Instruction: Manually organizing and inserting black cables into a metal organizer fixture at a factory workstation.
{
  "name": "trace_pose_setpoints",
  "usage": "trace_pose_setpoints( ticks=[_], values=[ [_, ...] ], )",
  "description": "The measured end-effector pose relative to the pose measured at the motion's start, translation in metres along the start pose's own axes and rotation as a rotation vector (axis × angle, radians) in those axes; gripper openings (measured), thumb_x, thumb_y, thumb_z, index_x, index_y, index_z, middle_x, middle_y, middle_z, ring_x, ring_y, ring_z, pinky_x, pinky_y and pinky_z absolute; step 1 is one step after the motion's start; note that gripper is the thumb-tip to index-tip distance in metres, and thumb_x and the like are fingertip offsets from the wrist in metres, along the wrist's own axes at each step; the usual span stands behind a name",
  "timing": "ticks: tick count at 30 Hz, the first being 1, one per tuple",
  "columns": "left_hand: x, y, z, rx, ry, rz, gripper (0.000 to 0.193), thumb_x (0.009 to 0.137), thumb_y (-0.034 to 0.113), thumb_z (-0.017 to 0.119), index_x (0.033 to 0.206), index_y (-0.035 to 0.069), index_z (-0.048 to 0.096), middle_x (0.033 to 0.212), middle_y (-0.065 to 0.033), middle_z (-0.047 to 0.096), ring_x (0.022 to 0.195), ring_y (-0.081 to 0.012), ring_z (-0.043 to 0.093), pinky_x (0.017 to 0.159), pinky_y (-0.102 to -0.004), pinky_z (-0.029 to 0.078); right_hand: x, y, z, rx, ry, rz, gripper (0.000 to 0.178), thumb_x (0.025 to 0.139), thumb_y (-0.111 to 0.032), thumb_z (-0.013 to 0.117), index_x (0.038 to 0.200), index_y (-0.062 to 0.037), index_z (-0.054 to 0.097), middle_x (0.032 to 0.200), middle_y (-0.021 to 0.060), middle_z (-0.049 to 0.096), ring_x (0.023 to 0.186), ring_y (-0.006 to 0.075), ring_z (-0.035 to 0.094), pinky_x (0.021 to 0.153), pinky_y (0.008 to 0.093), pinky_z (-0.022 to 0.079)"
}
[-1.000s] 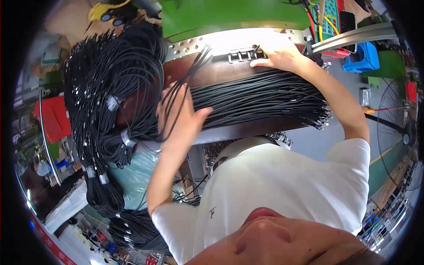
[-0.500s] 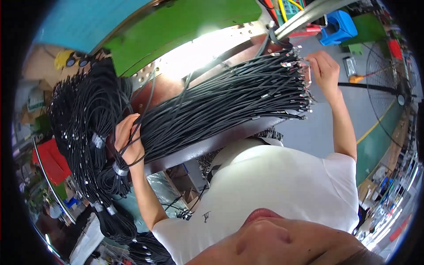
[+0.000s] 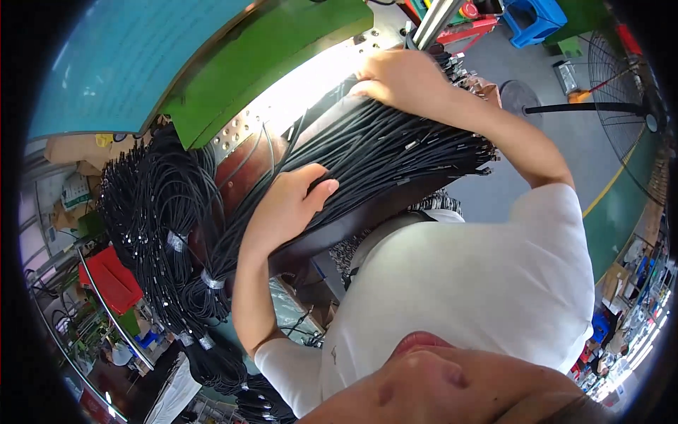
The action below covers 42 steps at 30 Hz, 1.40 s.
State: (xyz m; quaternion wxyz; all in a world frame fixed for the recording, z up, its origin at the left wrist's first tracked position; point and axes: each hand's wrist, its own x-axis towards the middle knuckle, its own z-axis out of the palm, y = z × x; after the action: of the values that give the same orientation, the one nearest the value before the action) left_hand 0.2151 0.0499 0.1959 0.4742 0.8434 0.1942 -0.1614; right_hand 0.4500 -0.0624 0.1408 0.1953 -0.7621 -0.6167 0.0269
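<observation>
A thick bundle of black cables point(image 3: 381, 148) with small metal-tipped ends lies across a dark work surface in front of me. My left hand point(image 3: 286, 205) rests on the near left part of the bundle, its thumb and forefinger apart. Over the bundle's far edge, my right hand point(image 3: 402, 79) is closed, fingertips together beside the bright lit strip. Whatever those fingers pinch is lost in glare and blur. A few single cables stick up loose beyond my left hand.
Coiled, tied black cables point(image 3: 166, 205) hang in a mass on the left. A green panel point(image 3: 268, 67) and blue board point(image 3: 127, 63) stand at the far side. A metal post point(image 3: 436, 25) rises beyond my right hand. Right are a blue stool point(image 3: 533, 21) and fan point(image 3: 614, 78).
My right hand has moved left from beyond the cable ends to over the bundle's far edge. My left hand has shifted right along the bundle, and its thumb now stands apart.
</observation>
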Motion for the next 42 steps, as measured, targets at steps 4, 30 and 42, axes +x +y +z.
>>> trace_pose_setpoints(
  ticks=[4, 30, 42],
  values=[
    [0.052, 0.017, -0.009, -0.383, -0.367, -0.058, 0.026, 0.09, 0.02, 0.051, 0.084, -0.003, 0.061, 0.058, -0.0003, 0.053, 0.047, -0.0052, 0.045, 0.043, -0.0235, 0.037, -0.077, 0.035, -0.051, 0.267, 0.439, 0.311, 0.021, 0.077, -0.017, 0.072, 0.087, -0.0043, 0.059, 0.075, 0.0053, 0.062, 0.062, 0.0161, 0.06, 0.056, 0.0273, 0.048],
    [0.008, 0.015, 0.104, -1.471, 0.49, 0.087, 0.03, 0.098, 0.03, 0.043, 0.103, 0.003, 0.057, 0.059, 0.0036, 0.04, 0.047, -0.0029, 0.03, 0.041, -0.0192, 0.022, 0.012, -0.019, 0.001, 0.544, -0.014, -0.254, 0.033, 0.09, -0.032, 0.052, 0.089, -0.0008, 0.063, 0.076, 0.0117, 0.062, 0.073, 0.0263, 0.059, 0.07, 0.0379, 0.046],
    [0.009, 0.014, 0.103, -1.558, 0.45, 0.062, 0.027, 0.097, 0.025, 0.046, 0.112, 0.005, 0.055, 0.058, 0.0036, 0.04, 0.047, -0.0025, 0.032, 0.041, -0.0178, 0.024, 0.0, -0.013, 0.012, 0.258, -0.076, -0.222, 0.023, 0.073, -0.01, 0.068, 0.093, -0.0025, 0.059, 0.093, 0.0145, 0.055, 0.091, 0.0317, 0.054, 0.076, 0.0387, 0.045]
  ],
)
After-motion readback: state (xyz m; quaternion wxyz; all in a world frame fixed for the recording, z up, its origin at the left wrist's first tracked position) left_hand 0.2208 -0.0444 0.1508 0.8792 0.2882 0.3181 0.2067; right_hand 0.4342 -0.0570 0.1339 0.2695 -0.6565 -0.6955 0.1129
